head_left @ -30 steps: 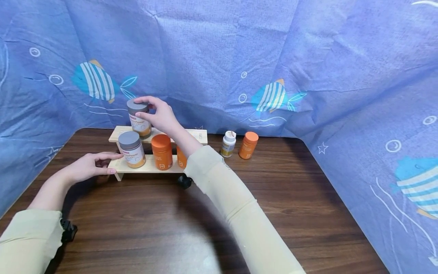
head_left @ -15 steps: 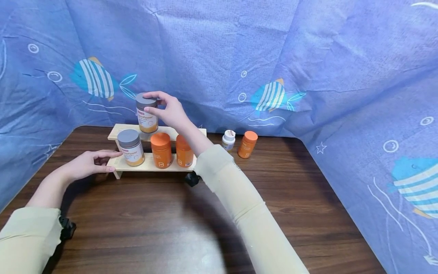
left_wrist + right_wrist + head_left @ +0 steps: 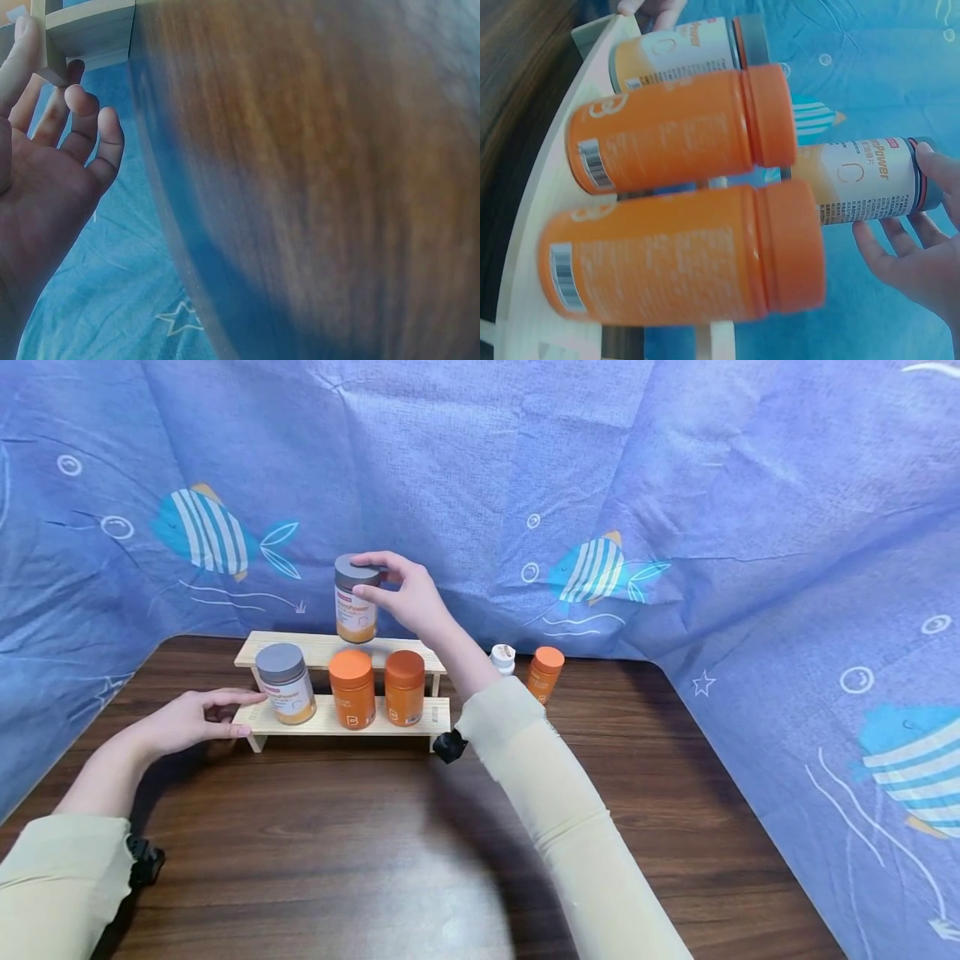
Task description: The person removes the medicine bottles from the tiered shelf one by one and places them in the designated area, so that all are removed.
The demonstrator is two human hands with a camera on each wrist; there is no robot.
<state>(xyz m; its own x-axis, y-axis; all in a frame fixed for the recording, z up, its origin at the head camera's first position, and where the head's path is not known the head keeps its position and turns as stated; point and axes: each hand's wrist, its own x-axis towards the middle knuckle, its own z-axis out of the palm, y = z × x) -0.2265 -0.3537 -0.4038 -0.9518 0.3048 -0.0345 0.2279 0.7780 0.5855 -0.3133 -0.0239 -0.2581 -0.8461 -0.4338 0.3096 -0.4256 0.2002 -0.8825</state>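
Note:
My right hand [image 3: 411, 598] holds a supplement bottle [image 3: 356, 610] by its grey lid, thumb in front and fingers behind. The bottle is upright, white and yellow, and looks raised just over the upper tier [image 3: 315, 649] of a two-tier wooden rack. On the rack's lower tier [image 3: 262, 720] stand a like grey-lidded bottle [image 3: 287, 687] and two orange bottles [image 3: 352, 691], also close in the right wrist view. My left hand [image 3: 187, 724] grips the left end of that lower tier, its thumb at the front; in the left wrist view its fingers [image 3: 110, 142] curl by the wood.
To the right of the rack, a small white bottle [image 3: 502, 658] and another orange bottle [image 3: 545, 672] stand on the dark wooden table [image 3: 322, 843], partly behind my right forearm. A blue fish-print cloth [image 3: 465, 485] hangs behind and at the sides.
The bottle in my right hand has moved rightward and upward from the left part of the upper tier. My left hand stays at the rack's end.

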